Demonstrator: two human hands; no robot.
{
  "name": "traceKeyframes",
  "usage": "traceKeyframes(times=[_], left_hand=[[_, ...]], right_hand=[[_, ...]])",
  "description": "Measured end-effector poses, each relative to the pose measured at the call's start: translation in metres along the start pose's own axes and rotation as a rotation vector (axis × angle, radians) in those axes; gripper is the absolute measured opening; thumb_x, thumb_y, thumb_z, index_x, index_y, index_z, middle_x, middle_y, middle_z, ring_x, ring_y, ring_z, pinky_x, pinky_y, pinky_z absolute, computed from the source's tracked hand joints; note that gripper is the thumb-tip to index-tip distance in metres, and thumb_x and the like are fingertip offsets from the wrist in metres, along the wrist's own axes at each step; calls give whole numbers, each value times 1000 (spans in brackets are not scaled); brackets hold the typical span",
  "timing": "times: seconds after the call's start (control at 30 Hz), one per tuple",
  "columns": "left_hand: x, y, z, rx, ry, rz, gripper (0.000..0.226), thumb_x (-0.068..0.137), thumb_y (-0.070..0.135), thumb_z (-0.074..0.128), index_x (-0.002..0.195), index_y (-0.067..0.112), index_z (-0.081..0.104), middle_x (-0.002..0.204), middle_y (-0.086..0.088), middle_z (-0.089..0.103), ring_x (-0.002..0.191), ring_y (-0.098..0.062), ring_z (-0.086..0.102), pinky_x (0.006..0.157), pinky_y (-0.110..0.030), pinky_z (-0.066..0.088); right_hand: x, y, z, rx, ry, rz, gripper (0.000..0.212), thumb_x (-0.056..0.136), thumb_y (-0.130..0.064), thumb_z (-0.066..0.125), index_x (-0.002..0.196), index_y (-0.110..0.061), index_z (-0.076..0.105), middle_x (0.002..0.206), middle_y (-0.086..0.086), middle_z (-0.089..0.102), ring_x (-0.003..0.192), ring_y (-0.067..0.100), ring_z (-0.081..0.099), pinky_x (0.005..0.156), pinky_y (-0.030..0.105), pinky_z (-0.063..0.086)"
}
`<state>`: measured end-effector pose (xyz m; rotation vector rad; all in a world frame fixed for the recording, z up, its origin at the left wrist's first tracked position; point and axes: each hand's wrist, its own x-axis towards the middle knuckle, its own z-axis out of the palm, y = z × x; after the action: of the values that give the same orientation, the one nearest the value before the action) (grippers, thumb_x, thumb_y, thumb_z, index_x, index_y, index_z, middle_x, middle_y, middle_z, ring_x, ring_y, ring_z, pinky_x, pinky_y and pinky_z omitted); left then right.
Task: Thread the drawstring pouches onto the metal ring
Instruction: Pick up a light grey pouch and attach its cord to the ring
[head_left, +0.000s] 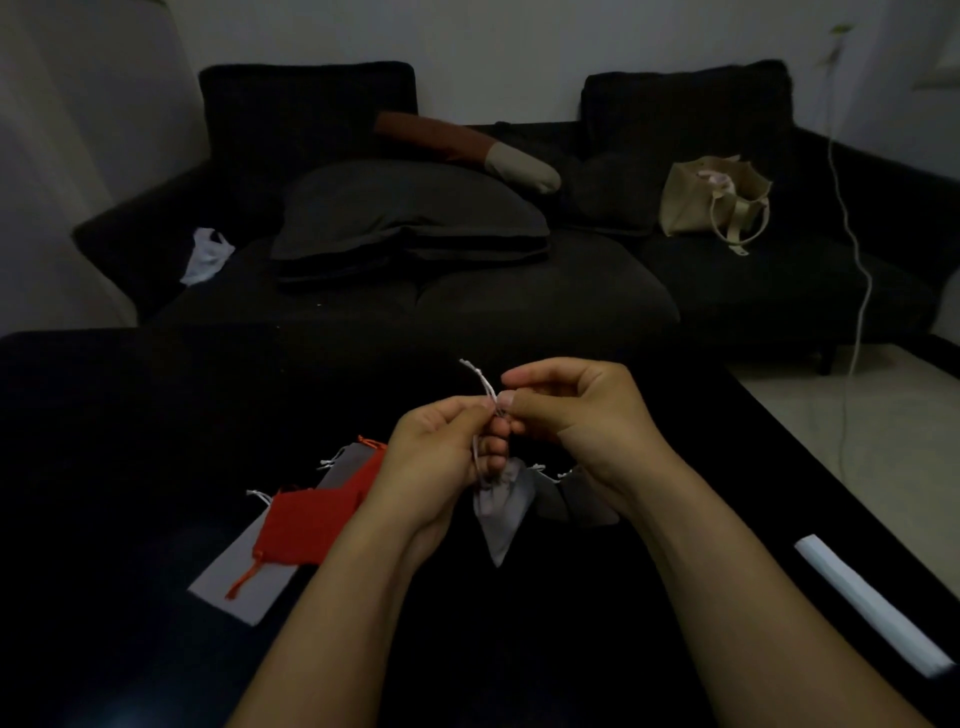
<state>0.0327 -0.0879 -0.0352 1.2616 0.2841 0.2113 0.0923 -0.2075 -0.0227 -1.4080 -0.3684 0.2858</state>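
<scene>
Both hands pinch at centre: left hand (441, 447) grips the grey pouch's (500, 506) white drawstring (485, 382), right hand (566, 410) pinches beside it. Ring unseen. Dim light risks missing the loop; red pouch (306, 525) waits at eight o'clock.

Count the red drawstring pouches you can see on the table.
2. One red pouch lies flat left of the left hand; a second red pouch sits behind it, partly hidden by that hand. More may be hidden.

head: worn high | faces forward-down | close over hands (498, 431) | single view
</scene>
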Motion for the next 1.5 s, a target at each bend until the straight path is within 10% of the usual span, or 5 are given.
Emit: traceKeyframes(times=[0.67, 0.97, 1.13, 1.33, 1.5], left_hand=[[-1, 3, -6, -52, 49, 138, 11, 88, 4, 63, 92, 10, 72, 81, -5, 77, 68, -9, 69, 59, -17, 54], [-5, 16, -24, 224, -118, 241, 27, 74, 7, 72, 101, 6, 70, 84, -14, 75, 76, -17, 71, 73, -26, 57], [-3, 13, -27, 512, 26, 494, 21, 81, -7, 70, 91, 11, 74, 81, -1, 77, 79, -9, 73, 72, -18, 55], [-4, 13, -17, 272, 2, 510, 17, 80, -2, 71, 91, 10, 74, 89, -2, 78, 84, -10, 73, 74, -19, 55], [-3, 8, -13, 279, -35, 500, 18, 80, 1, 71, 93, 13, 76, 88, -2, 78, 85, -10, 73, 74, -20, 54]], right_hand=[[-7, -8, 0, 184, -203, 249, 45, 81, 11, 66, 122, -8, 60, 79, 15, 73, 69, 23, 73, 63, 26, 60], [-11, -6, -4, -260, -254, 78, 6, 83, -2, 71, 88, 1, 72, 67, 4, 68, 48, 0, 57, 44, 11, 40], [-10, -5, -5, -224, -170, 108, 12, 85, -11, 72, 74, -5, 70, 55, -1, 60, 47, 3, 52, 44, 14, 37], [-5, -8, -1, 69, -194, 376, 46, 88, -52, 61, 81, -7, 64, 62, 4, 54, 46, 9, 39, 36, 16, 24], [-4, -6, 0, 202, -119, 465, 35, 87, -43, 67, 75, -10, 61, 60, 2, 53, 43, 4, 41, 34, 11, 25]])
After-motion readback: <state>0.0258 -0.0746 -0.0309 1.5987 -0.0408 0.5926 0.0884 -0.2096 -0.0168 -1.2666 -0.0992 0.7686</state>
